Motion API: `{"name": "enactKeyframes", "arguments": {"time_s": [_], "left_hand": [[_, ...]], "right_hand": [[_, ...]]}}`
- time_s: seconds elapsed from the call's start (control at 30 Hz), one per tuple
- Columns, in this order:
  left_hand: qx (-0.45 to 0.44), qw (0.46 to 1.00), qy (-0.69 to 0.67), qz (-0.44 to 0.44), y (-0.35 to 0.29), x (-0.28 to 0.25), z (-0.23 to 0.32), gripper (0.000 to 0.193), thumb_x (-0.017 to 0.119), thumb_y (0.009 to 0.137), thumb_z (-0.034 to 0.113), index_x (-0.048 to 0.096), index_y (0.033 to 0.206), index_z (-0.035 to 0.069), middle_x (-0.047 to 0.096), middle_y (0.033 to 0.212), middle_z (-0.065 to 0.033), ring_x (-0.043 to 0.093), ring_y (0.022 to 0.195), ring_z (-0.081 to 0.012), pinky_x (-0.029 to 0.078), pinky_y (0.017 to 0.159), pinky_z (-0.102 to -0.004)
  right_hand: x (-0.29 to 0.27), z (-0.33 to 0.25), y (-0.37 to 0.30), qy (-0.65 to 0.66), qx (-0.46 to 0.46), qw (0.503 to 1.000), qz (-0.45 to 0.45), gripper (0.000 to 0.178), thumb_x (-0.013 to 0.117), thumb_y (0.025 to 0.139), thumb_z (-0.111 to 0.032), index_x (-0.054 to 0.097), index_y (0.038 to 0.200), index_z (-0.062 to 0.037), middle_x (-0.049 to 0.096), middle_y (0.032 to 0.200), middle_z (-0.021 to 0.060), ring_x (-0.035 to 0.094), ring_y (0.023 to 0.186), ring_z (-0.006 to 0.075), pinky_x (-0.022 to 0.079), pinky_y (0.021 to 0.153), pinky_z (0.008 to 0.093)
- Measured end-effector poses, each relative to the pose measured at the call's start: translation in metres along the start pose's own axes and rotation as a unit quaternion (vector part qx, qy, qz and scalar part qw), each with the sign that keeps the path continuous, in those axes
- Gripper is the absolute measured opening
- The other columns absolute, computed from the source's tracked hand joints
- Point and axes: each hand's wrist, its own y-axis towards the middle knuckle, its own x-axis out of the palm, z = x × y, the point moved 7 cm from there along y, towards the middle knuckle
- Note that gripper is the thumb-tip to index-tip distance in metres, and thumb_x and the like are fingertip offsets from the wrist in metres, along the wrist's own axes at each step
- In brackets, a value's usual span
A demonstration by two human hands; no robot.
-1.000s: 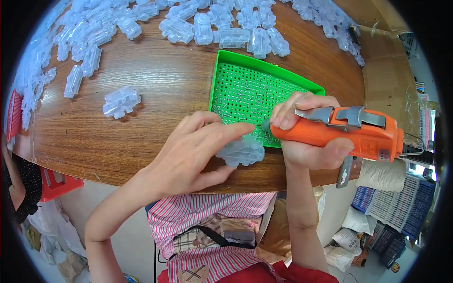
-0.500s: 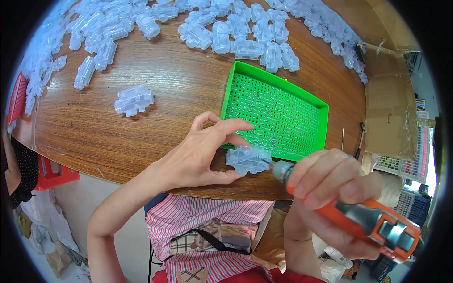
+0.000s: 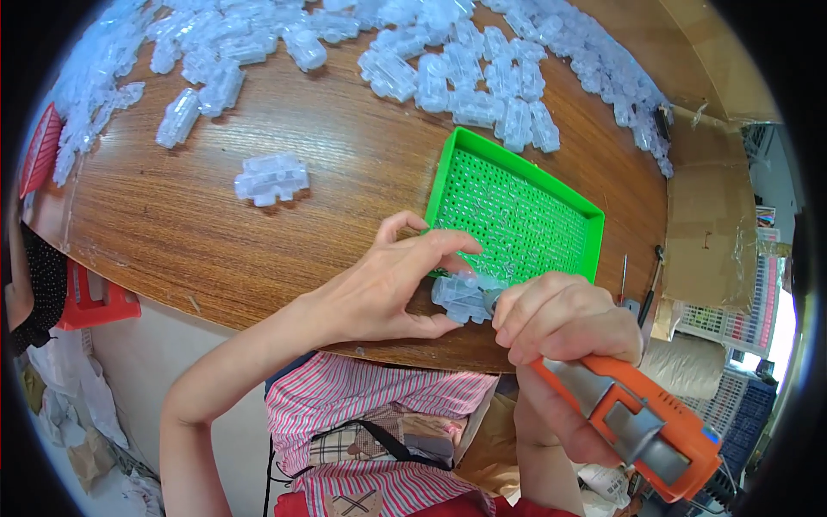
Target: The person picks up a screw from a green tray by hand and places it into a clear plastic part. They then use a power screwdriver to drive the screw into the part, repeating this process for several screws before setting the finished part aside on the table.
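Note:
A clear plastic housing (image 3: 463, 297) lies near the table's front edge, its near side facing me. My left hand (image 3: 379, 293) curls around it, thumb below and fingers above, steadying it against the table. In my right hand (image 3: 564, 323) is an orange electric screwdriver (image 3: 655, 431), its tip end pointing at the housing's right side. My right fingers hide the bit, so I cannot tell whether it sits in a screw. Just behind the housing, a green perforated tray (image 3: 595, 246) holds many small silver screws (image 3: 508, 228). My left fingertips reach over its near-left corner.
One similar clear housing (image 3: 271, 178) lies alone on the wooden table (image 3: 198, 233) to the left. Large heaps of clear housings (image 3: 469, 73) cover the far side. Thin tools (image 3: 652, 284) lie right of the tray, beside a cardboard sheet (image 3: 711, 207). A red stool (image 3: 95, 297) stands at left.
My right hand and the screwdriver have moved left and closer to the housing, covering the bit that showed before. My left hand keeps its grip. The whole view has shifted slightly.

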Motion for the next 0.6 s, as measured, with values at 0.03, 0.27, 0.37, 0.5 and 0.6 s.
{"name": "enactKeyframes", "arguments": {"time_s": [0.03,0.27,0.37,0.5,0.6], "left_hand": [[-0.009,1.0,-0.004,-0.007,-0.002,0.001,-0.002,0.075,0.085,0.068,0.021,0.046,0.131,0.009,0.069,0.11,-0.006,0.06,0.109,-0.0216,0.028,0.104,-0.0421],[-0.024,0.995,0.096,0.031,0.0,-0.043,0.026,0.062,0.08,0.069,0.021,0.055,0.124,0.007,0.062,0.106,-0.0098,0.058,0.101,-0.0272,0.039,0.096,-0.0403],[-0.079,0.978,0.194,-0.019,-0.001,-0.08,0.013,0.052,0.078,0.071,0.027,0.06,0.116,0.007,0.056,0.114,-0.0123,0.051,0.108,-0.0313,0.04,0.097,-0.0424],[-0.078,0.945,0.315,0.033,0.029,-0.113,-0.018,0.038,0.073,0.083,0.03,0.061,0.114,0.009,0.052,0.124,-0.0143,0.045,0.117,-0.0349,0.037,0.103,-0.0439],[-0.013,0.858,0.512,0.042,0.076,-0.126,-0.05,0.045,0.075,0.078,0.014,0.058,0.12,0.013,0.048,0.132,-0.0098,0.04,0.127,-0.0343,0.035,0.106,-0.048]], "right_hand": [[0.002,0.001,0.0,0.009,-0.003,1.0,0.0,0.079,0.058,0.08,-0.074,0.053,0.106,-0.0002,0.06,0.072,0.0104,0.059,0.063,0.0214,0.051,0.053,0.0324],[-0.007,-0.018,0.011,0.067,-0.039,0.997,0.001,0.077,0.057,0.082,-0.072,0.051,0.107,0.0008,0.059,0.071,0.0115,0.058,0.062,0.0217,0.051,0.053,0.0325],[-0.027,-0.023,0.011,0.021,-0.057,0.998,0.027,0.08,0.055,0.082,-0.074,0.05,0.105,0.002,0.058,0.072,0.0135,0.057,0.062,0.023,0.051,0.054,0.0342],[-0.04,0.004,0.002,-0.002,-0.05,0.997,0.058,0.086,0.051,0.08,-0.079,0.05,0.105,0.0032,0.057,0.07,0.0129,0.057,0.061,0.0224,0.05,0.053,0.034],[-0.041,0.019,-0.001,-0.029,-0.055,0.995,0.073,0.084,0.047,0.083,-0.079,0.053,0.105,0.0021,0.052,0.065,0.0096,0.052,0.055,0.0186,0.047,0.048,0.0309]]}}
